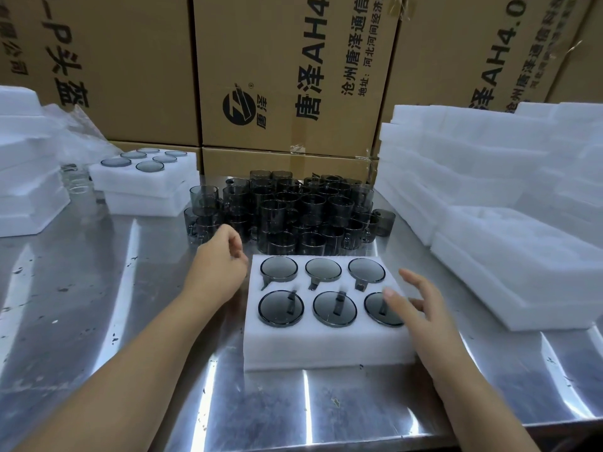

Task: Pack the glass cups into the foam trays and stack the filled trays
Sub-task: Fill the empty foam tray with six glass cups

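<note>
The filled foam tray [326,344], set on the desk [98,305], is flanked by the loosely curled, empty left hand [218,259] and the spread, empty right hand [417,305], the stack of filled trays [143,190] being placed far-left, nearer the left hand.

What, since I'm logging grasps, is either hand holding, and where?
Nothing is held: left hand loosely curled beside the foam tray, right hand open over its right edge.

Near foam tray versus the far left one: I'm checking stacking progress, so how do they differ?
The near tray lies on the table; the far tray sits atop another tray. The right hand reaches over the near tray; nothing touches the far tray. Both are white foam holding six cups.
</note>
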